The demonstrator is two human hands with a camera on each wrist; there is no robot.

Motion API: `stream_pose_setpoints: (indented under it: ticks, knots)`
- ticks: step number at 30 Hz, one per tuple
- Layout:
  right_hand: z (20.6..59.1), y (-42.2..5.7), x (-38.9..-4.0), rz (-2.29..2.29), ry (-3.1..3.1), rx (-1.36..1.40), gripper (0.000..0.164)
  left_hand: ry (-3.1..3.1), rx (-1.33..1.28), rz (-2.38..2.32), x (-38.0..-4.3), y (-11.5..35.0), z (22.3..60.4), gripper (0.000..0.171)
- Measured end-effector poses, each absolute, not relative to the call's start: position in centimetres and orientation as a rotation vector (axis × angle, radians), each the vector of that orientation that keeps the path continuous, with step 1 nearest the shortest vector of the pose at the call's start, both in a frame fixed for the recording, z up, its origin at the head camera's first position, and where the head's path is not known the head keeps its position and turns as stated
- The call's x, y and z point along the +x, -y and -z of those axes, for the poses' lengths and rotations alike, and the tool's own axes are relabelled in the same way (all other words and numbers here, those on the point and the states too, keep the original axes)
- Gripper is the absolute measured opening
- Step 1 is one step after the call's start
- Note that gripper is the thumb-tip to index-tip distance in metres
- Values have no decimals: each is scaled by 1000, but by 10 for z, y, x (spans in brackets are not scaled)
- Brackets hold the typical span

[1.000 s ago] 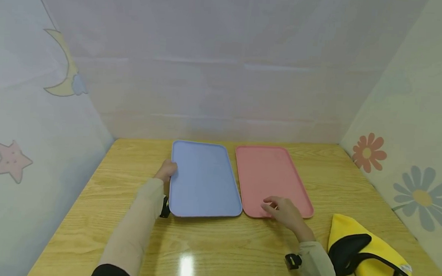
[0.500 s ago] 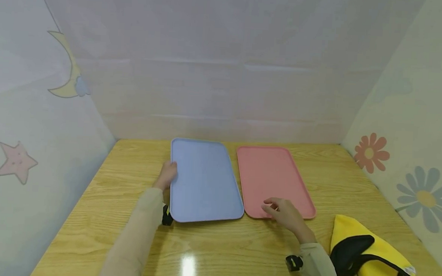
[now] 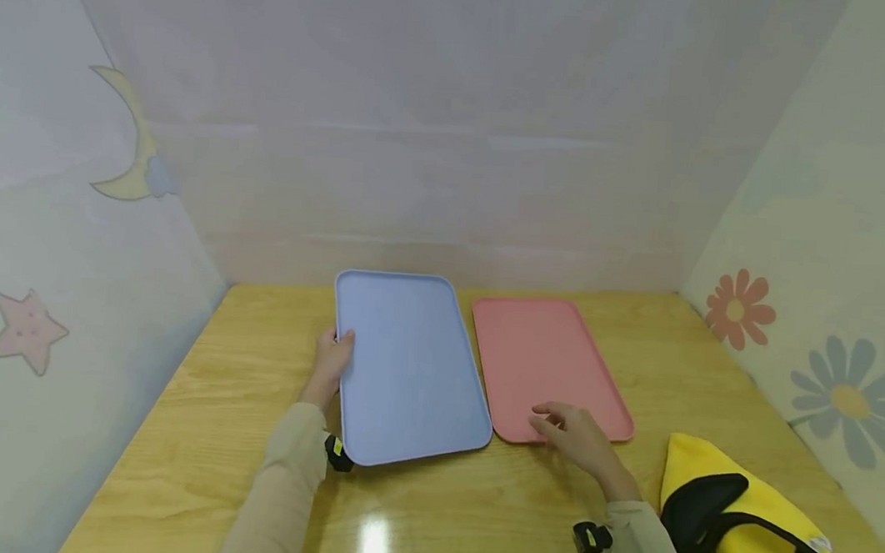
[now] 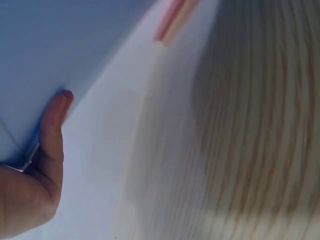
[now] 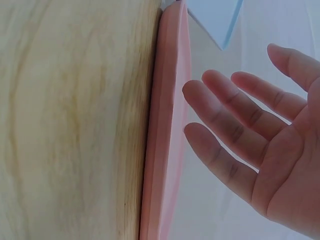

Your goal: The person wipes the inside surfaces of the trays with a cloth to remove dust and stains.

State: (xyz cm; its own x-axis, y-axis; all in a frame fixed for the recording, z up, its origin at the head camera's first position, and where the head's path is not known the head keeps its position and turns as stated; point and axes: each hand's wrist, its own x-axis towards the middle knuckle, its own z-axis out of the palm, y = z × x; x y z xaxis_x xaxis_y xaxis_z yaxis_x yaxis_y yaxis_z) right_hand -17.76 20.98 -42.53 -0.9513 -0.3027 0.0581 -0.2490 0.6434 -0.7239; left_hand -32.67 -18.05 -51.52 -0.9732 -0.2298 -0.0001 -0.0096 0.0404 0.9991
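My left hand grips the left edge of a blue rectangular tray, thumb on top and the other fingers hidden beneath it. In the left wrist view the tray's underside shows, lifted off the wood. A pink tray of the same shape lies flat on the table to the right. Over its near edge hovers my right hand, holding nothing, its fingers loosely bent. The right wrist view shows those fingers spread, just above the pink tray's rim.
A yellow cloth item with black trim lies at the right on the wooden table. Pale printed sheets enclose the table at the back and both sides.
The blue tray has risen and come nearer in my left hand, its near edge tilting down at the left. My right hand and the pink tray stay almost where they were.
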Motion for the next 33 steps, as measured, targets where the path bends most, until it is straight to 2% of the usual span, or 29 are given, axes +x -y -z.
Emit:
stream_pose_setpoints:
  ticks: [2,5,9,18,27,33]
  knots:
    - [424,-211,-178,1233,-2771,-459,39,2088,258,2125,-318,178,502,40]
    - [423,-213,-177,1278,-2739,-452,41,2077,349,2212,-285,165,457,43]
    - [422,-216,-173,1345,-2712,-441,41,2061,437,2328,-257,152,418,46]
    - [417,-222,-166,1340,-2756,-373,39,1729,362,2568,-239,141,409,36]
    - [418,-227,-160,1340,-2761,-339,38,1657,382,2651,-229,129,418,20]
    - [421,-229,-157,1341,-2767,-339,37,1648,341,2751,-224,124,421,28]
